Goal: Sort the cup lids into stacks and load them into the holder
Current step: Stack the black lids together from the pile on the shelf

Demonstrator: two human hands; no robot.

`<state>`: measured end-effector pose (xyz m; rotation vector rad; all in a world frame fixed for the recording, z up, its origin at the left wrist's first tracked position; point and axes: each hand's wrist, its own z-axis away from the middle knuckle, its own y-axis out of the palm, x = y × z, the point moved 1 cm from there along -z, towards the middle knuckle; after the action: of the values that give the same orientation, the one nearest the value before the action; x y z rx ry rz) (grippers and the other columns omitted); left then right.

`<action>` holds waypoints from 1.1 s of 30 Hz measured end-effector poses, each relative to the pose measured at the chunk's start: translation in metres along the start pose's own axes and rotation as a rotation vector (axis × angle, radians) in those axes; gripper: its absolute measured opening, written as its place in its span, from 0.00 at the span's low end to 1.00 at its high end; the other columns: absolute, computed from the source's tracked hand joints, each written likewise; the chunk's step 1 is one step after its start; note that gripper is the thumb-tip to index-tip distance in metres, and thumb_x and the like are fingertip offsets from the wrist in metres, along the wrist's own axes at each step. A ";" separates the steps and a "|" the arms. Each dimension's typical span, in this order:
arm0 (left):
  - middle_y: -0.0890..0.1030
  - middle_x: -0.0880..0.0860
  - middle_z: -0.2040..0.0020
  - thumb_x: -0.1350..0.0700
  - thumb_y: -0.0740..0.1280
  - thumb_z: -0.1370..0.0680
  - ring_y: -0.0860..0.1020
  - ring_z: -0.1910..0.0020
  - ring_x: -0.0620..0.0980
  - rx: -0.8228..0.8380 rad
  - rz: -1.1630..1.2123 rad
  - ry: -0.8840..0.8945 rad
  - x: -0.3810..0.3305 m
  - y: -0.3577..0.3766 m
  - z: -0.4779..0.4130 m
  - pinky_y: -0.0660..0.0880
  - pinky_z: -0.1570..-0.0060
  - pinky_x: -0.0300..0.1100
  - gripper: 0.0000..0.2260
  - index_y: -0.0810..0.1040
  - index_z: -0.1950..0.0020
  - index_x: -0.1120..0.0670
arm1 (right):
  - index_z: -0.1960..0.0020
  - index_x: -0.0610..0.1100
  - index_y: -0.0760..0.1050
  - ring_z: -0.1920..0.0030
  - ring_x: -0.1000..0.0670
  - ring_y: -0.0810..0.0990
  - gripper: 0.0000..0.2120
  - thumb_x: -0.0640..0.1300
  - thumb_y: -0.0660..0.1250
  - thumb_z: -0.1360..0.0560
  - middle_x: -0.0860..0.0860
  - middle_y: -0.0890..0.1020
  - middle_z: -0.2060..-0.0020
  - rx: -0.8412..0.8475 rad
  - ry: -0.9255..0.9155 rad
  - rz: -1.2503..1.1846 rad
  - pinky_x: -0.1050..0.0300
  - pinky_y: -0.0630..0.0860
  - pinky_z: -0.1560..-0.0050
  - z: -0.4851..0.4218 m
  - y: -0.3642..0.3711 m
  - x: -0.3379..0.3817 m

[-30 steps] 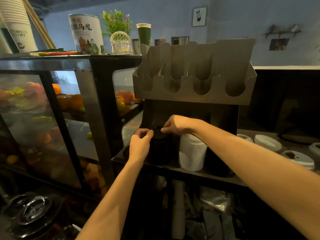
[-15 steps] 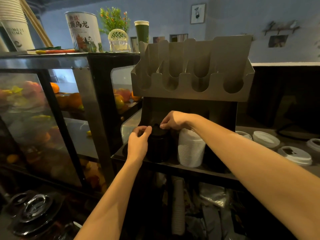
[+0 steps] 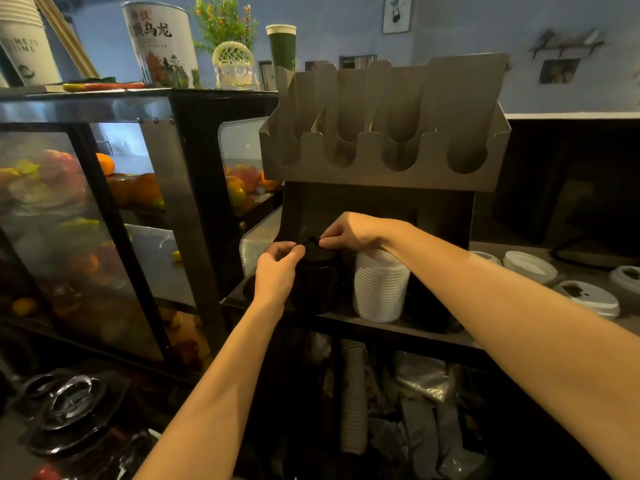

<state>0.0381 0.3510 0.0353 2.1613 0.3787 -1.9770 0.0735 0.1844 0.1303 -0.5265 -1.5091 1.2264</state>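
Note:
A stack of black lids [image 3: 317, 282] stands in the dark lower bay of the steel holder [image 3: 381, 174]. My left hand [image 3: 277, 271] pinches the top of this stack from the left with curled fingers. My right hand [image 3: 349, 233] pinches the same top from the right. Beside it on the right stands a stack of white lids [image 3: 379, 289]. The holder's upper slots look empty. Loose white lids [image 3: 588, 297] lie on the counter to the right.
A glass display case [image 3: 104, 220] with fruit stands to the left. On top of it are paper cups [image 3: 24, 46], a tea tin [image 3: 161, 43] and a green cup [image 3: 282, 46]. Black lids [image 3: 69, 407] lie at lower left. Cup sleeves and bags sit under the shelf.
The two hands stay at the top of the black stack; their fingertips have drawn slightly closer on it. The view has shifted a little.

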 end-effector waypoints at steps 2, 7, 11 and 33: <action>0.80 0.48 0.46 0.48 0.71 0.21 0.79 0.44 0.49 -0.009 -0.001 -0.001 -0.001 0.001 0.001 0.77 0.38 0.53 0.09 0.80 0.42 0.47 | 0.31 0.48 0.77 0.40 0.51 0.77 0.17 0.51 0.64 0.18 0.50 0.80 0.38 0.007 -0.009 -0.003 0.51 0.74 0.36 0.002 0.001 0.000; 0.77 0.48 0.45 0.49 0.63 0.17 0.75 0.50 0.43 -0.015 -0.051 0.010 -0.012 0.005 0.006 0.71 0.54 0.39 0.09 0.76 0.38 0.50 | 0.32 0.48 0.76 0.43 0.50 0.79 0.19 0.56 0.61 0.17 0.49 0.81 0.42 -0.063 -0.031 0.112 0.50 0.77 0.40 0.011 -0.003 0.006; 0.76 0.45 0.45 0.47 0.63 0.17 0.75 0.40 0.46 -0.015 -0.067 0.017 -0.008 0.009 0.008 0.72 0.42 0.44 0.12 0.74 0.36 0.48 | 0.33 0.49 0.77 0.45 0.52 0.78 0.17 0.55 0.63 0.18 0.50 0.81 0.43 -0.179 -0.106 0.190 0.55 0.76 0.47 0.021 -0.003 0.008; 0.76 0.51 0.33 0.52 0.68 0.19 0.77 0.39 0.49 -0.021 -0.103 0.076 -0.013 0.010 0.014 0.77 0.37 0.48 0.16 0.71 0.31 0.47 | 0.36 0.49 0.79 0.47 0.48 0.81 0.13 0.52 0.64 0.18 0.48 0.83 0.47 -0.337 -0.034 0.386 0.50 0.80 0.48 0.038 0.016 0.014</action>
<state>0.0275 0.3364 0.0462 2.2513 0.5304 -1.9381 0.0297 0.1864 0.1261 -1.0646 -1.7059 1.2770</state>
